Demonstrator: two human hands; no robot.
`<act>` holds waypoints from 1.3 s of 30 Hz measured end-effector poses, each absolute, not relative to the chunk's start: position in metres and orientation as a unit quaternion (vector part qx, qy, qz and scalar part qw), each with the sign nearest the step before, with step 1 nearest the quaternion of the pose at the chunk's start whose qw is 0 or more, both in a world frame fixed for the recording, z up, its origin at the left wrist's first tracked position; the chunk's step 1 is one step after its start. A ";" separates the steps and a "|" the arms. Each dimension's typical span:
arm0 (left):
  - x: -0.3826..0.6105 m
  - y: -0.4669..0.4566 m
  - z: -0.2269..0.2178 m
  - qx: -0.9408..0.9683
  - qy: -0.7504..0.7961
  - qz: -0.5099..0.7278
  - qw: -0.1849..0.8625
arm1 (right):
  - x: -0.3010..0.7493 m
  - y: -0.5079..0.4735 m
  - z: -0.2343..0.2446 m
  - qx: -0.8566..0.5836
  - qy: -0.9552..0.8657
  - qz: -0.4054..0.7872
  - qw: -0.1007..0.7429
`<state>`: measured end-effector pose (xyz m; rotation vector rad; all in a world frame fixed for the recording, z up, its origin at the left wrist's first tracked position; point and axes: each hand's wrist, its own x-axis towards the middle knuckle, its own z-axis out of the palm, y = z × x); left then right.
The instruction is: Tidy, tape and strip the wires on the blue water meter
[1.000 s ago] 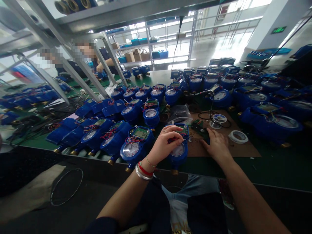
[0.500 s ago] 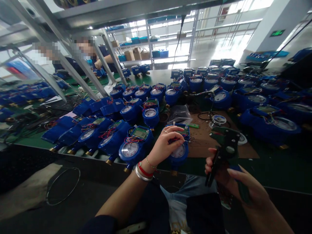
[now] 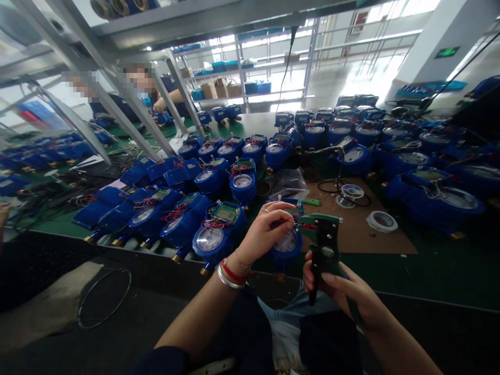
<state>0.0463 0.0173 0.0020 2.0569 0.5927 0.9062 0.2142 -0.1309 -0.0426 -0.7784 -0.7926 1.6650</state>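
My left hand (image 3: 269, 226) is over a blue water meter (image 3: 287, 255) at the table's front edge, its fingers pinched on a thin wire (image 3: 296, 224). The hand covers part of the meter's dial and circuit board. My right hand (image 3: 341, 289) is wrapped round the handles of a green and black wire stripper (image 3: 327, 239). The stripper's jaws point left and are right by my left fingertips, at the wire. Left of my left hand sits another blue water meter (image 3: 211, 237) with a small display and loose red wires.
Several more blue meters (image 3: 242, 182) stand in rows to the left, behind and right. On a brown cardboard sheet (image 3: 351, 242) lie a solder spool (image 3: 351, 191) and a white tape roll (image 3: 382, 221). A clear plastic bag (image 3: 289, 183) lies behind. Metal shelf posts (image 3: 136, 112) rise at left; people are beyond.
My right hand has brought the wire stripper leftward and up, so its jaws are now at my left fingertips. The left hand has stayed over the meter. The tape roll is more fully visible.
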 end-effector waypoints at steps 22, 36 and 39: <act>0.043 0.021 -0.004 0.824 0.215 0.355 0.385 | 0.208 -0.126 -0.041 -0.331 -0.334 0.700 0.537; 0.042 0.021 -0.004 0.826 0.217 0.355 0.380 | 0.212 -0.128 -0.042 -0.315 -0.327 0.719 0.526; 0.041 0.021 -0.003 0.826 0.217 0.351 0.383 | 0.212 -0.127 -0.041 -0.316 -0.322 0.724 0.522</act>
